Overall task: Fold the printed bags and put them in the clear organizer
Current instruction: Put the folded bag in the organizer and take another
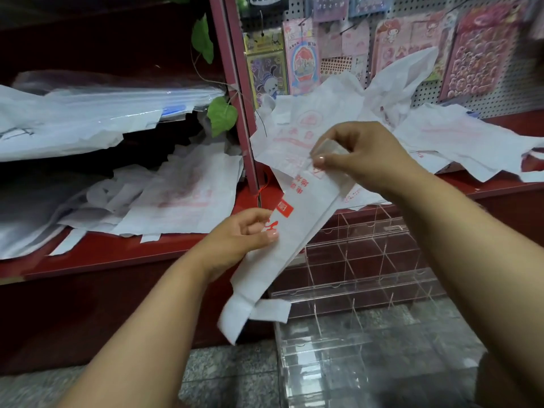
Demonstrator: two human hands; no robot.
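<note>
A white bag with red print, folded into a long narrow strip, stretches slantwise between my hands. My right hand pinches its upper end, where a small fold is turned over. My left hand pinches the strip's middle edge by the red print. The bag's handles hang loose at its lower end. Below and to the right stands the clear organizer, a tiered acrylic box with several divided compartments, on the floor against the red counter.
More printed white bags lie heaped on the red shelf behind my right hand and in another pile to the left. A pegboard with sticker packs hangs behind. A red upright post splits the shelves. Grey stone floor lies below.
</note>
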